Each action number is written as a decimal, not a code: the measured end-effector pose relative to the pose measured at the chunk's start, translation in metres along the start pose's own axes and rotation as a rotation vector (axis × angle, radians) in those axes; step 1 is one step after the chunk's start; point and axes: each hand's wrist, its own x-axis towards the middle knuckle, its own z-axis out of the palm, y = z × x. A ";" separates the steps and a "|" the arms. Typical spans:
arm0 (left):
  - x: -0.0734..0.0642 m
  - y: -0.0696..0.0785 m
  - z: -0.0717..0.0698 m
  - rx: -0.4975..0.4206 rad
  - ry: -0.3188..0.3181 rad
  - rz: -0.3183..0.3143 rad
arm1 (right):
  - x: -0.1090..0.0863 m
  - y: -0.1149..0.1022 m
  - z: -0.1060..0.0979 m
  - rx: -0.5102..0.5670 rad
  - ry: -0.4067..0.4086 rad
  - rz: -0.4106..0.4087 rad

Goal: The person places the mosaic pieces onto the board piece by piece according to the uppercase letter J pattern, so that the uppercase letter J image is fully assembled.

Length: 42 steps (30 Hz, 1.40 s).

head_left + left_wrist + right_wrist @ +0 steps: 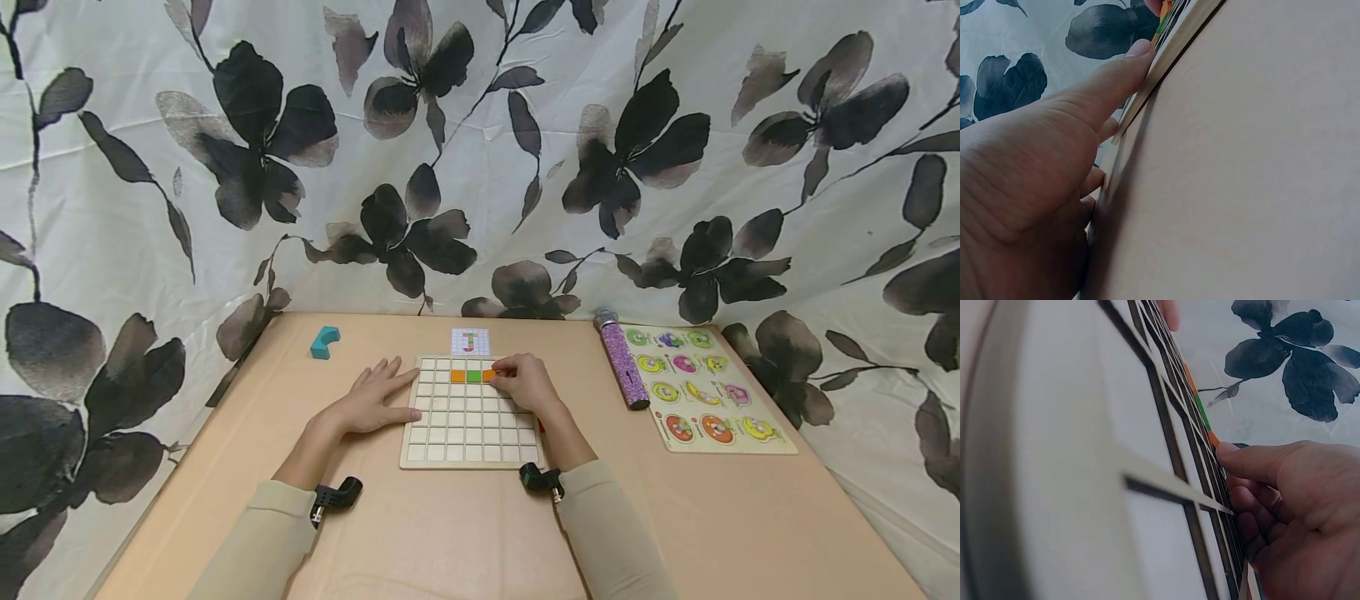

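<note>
A cream grid board (450, 435) lies on the table, divided into small square cells. Near its top, an orange tile (457, 377) and a green tile (473, 377) sit side by side in cells. Just right of them, my right hand (528, 385) pinches a second orange tile (488, 376) between thumb and fingers, at the board's surface. My left hand (369, 402) rests along the board's left edge, fingers spread, thumb touching the rim. A small card (470, 342) with a coloured J-shaped pattern on a grid lies just beyond the board.
A teal angular block (324, 342) lies at the back left. To the right are a purple glittery microphone (624, 364) and a fruit-picture board (678, 396). Something red (541, 426) shows partly beside my right wrist. A floral cloth (517, 200) hangs behind the table.
</note>
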 end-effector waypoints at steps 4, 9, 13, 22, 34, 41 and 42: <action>0.000 0.000 0.000 0.000 0.000 0.000 | 0.000 -0.001 0.001 -0.017 -0.001 -0.005; 0.000 0.000 0.000 0.011 0.005 0.004 | 0.000 -0.001 0.001 -0.050 -0.007 0.007; 0.000 0.001 0.000 0.013 0.007 0.006 | 0.000 -0.001 0.002 -0.057 -0.009 0.012; 0.000 0.000 0.000 0.008 0.007 0.003 | 0.001 0.000 0.001 -0.040 -0.004 0.011; 0.000 -0.001 0.000 0.015 0.005 0.002 | -0.002 -0.004 -0.003 -0.021 0.007 -0.018; 0.000 0.000 0.000 0.008 0.003 0.002 | -0.005 -0.012 -0.010 -0.019 0.016 -0.045; 0.000 0.000 0.000 0.009 0.004 0.003 | -0.005 -0.012 -0.011 -0.019 0.015 -0.047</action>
